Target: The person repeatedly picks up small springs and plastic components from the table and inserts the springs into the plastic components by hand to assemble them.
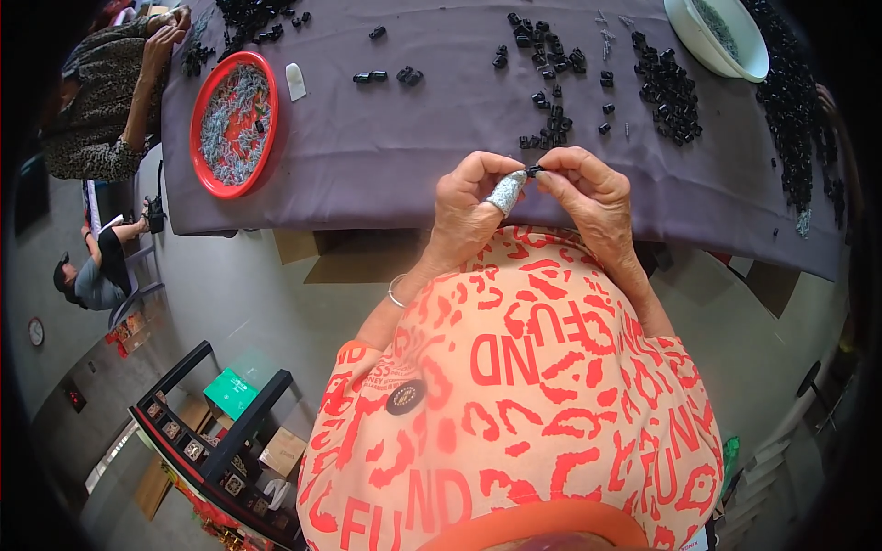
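Observation:
In front of my body, at the table's near edge, both hands meet at a small black plastic piece (534, 171). My left hand (457, 204) pinches its left side, and its thumb wears a silvery-white wrap (506, 192). From the other side, my right hand (593, 191) grips the piece between thumb and forefinger. Whatever lies between the fingertips besides this piece is too small to make out. Just beyond my hands, similar black pieces (551, 129) lie in a loose trail on the dark purple-grey tablecloth (386, 165).
A red plate (273, 110) of small grey pins sits left, beside a white oblong piece (295, 82). At far right stand a pile of black pieces (671, 96) and a pale bowl (761, 57). Another person's hands (163, 41) work at the far left.

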`<move>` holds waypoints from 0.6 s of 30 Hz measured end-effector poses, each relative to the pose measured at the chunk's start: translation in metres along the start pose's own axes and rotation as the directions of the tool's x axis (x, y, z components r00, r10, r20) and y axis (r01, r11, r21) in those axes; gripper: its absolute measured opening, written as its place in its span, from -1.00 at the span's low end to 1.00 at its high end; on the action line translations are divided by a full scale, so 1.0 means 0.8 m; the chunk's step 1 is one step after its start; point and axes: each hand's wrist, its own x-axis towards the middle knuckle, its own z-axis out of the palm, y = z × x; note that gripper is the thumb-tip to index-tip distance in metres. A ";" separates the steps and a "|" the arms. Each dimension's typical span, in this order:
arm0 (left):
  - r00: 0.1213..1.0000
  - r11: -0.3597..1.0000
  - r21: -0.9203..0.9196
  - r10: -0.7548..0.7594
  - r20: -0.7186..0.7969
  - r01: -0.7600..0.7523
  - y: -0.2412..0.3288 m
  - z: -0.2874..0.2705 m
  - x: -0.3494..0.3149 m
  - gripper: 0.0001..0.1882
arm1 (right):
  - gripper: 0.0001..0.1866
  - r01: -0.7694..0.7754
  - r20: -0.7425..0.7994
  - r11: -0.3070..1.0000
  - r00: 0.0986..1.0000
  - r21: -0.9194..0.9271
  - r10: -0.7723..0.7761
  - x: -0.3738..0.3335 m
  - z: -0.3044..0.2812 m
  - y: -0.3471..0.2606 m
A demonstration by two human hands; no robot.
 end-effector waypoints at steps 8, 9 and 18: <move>0.995 0.989 -0.131 -0.081 -0.053 0.074 -0.003 0.004 -0.003 -0.88 | -0.85 0.036 -0.031 0.998 0.999 -0.042 -0.038 0.000 0.004 0.002; 0.995 0.986 -0.146 -0.089 -0.054 0.080 -0.003 0.005 -0.005 -0.88 | -0.85 0.034 -0.031 0.998 0.999 -0.044 -0.036 0.000 0.005 0.005; 0.995 0.978 -0.199 -0.076 -0.068 0.061 -0.008 0.000 -0.005 -0.85 | -0.79 0.383 -0.011 0.850 0.910 -0.361 -0.415 0.011 0.023 0.008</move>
